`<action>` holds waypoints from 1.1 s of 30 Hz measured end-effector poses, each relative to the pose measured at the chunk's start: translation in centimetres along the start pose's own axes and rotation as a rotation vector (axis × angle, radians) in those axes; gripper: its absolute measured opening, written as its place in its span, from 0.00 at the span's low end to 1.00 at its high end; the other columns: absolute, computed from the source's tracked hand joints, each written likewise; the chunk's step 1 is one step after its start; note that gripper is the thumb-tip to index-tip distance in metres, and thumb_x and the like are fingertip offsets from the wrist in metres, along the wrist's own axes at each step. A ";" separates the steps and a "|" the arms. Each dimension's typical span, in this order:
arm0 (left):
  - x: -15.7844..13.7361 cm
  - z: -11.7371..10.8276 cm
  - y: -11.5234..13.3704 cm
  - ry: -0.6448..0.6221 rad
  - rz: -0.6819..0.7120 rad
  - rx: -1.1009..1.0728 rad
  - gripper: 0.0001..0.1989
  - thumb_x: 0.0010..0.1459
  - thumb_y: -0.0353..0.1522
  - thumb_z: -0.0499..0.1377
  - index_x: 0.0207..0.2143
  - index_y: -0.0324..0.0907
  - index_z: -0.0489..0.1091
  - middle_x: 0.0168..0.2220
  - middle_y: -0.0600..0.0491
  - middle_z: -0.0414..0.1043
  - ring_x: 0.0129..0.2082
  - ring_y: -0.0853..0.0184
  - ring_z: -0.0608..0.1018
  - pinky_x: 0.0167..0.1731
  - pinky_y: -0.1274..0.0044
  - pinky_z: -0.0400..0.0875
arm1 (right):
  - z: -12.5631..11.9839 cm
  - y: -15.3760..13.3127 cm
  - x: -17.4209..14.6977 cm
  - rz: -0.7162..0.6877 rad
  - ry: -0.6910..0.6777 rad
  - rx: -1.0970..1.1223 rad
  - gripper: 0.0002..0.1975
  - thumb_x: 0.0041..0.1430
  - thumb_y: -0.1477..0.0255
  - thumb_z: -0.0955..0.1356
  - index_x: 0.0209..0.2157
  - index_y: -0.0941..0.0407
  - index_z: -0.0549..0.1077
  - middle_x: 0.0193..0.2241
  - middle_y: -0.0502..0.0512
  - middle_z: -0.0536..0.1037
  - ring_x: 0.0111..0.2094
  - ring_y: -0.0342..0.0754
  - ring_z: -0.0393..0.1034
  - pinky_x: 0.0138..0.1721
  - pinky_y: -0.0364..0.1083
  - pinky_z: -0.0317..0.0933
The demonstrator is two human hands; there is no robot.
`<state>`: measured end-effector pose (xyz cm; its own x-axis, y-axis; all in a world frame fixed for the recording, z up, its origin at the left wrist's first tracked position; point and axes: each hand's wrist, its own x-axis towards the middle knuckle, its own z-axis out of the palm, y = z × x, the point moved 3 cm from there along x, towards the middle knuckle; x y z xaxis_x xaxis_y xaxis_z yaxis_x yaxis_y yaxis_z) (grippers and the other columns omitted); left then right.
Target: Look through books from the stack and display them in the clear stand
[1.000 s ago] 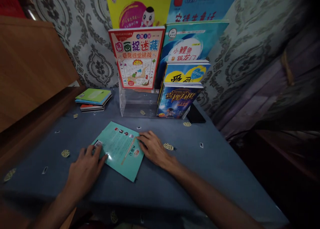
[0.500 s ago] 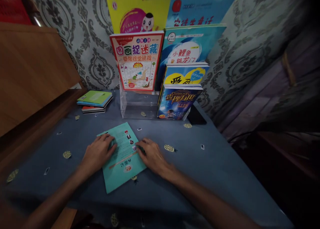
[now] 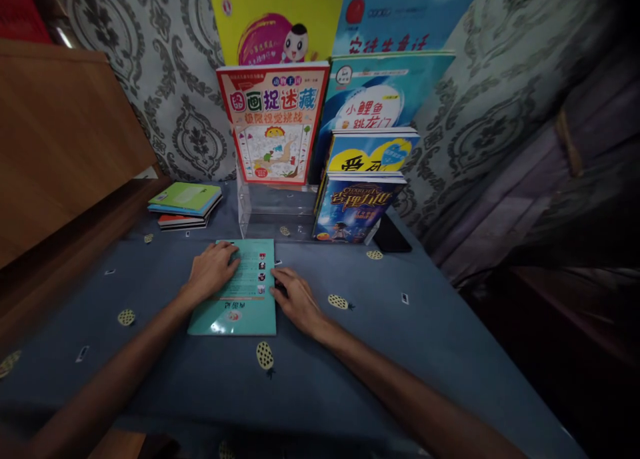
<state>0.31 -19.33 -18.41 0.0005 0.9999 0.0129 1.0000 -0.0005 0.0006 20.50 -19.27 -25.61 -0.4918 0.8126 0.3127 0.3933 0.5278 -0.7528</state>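
Observation:
A teal book (image 3: 245, 315) lies flat on the table, its printed title upside down from where I look. My left hand (image 3: 214, 270) rests on the book's left side, fingers stretched over the cover near the far edge and thumb apart. At the book's right edge is my right hand (image 3: 299, 303), its thumb and fingertips touching that edge with a gap between them. Neither hand is wrapped round the book.
Behind the book stands a clear acrylic rack (image 3: 277, 225) bearing several upright books, among them a red-bordered picture book (image 3: 273, 125) and a dark blue book (image 3: 357, 205). A small stack of books (image 3: 186, 200) lies at the back left. A black flat object (image 3: 393, 235) lies right of the rack.
The teal book has turned from a slant to nearly square with the table and shifted slightly away from me. My left hand moved right and farther forward with it; my right hand stayed at its edge.

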 end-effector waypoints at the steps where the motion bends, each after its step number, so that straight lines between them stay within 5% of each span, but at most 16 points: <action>1: 0.3 0.0 -0.1 -0.001 -0.005 0.007 0.17 0.68 0.38 0.50 0.54 0.46 0.71 0.59 0.50 0.69 0.56 0.55 0.72 0.47 0.67 0.72 | 0.0 0.1 0.3 0.010 0.006 0.006 0.20 0.59 0.78 0.67 0.54 0.56 0.73 0.51 0.62 0.75 0.49 0.53 0.72 0.53 0.54 0.67; 15: 0.9 1.5 -0.9 0.058 -0.074 0.039 0.23 0.69 0.41 0.48 0.57 0.35 0.66 0.61 0.38 0.65 0.59 0.49 0.70 0.52 0.57 0.69 | 0.3 0.7 0.3 0.008 0.059 0.022 0.20 0.62 0.73 0.66 0.56 0.54 0.72 0.54 0.61 0.73 0.58 0.56 0.66 0.60 0.58 0.62; 25: 2.4 2.8 3.0 0.231 0.210 -0.028 0.18 0.69 0.37 0.50 0.52 0.35 0.70 0.56 0.38 0.71 0.54 0.51 0.74 0.53 0.61 0.67 | 0.4 0.9 0.1 -0.048 0.074 -0.005 0.21 0.63 0.72 0.65 0.57 0.55 0.72 0.55 0.64 0.73 0.58 0.56 0.66 0.61 0.60 0.60; 33: 4.6 3.1 5.2 0.187 0.364 -0.074 0.16 0.67 0.32 0.51 0.54 0.40 0.70 0.54 0.44 0.73 0.53 0.56 0.74 0.51 0.65 0.68 | 0.2 0.6 0.2 -0.041 0.059 -0.009 0.21 0.61 0.74 0.65 0.56 0.58 0.73 0.55 0.65 0.73 0.58 0.56 0.66 0.60 0.59 0.60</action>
<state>5.48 -14.64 -21.49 0.3472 0.9147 0.2071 0.9318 -0.3614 0.0343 20.49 -18.83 -26.15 -0.4610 0.8035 0.3766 0.3809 0.5625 -0.7338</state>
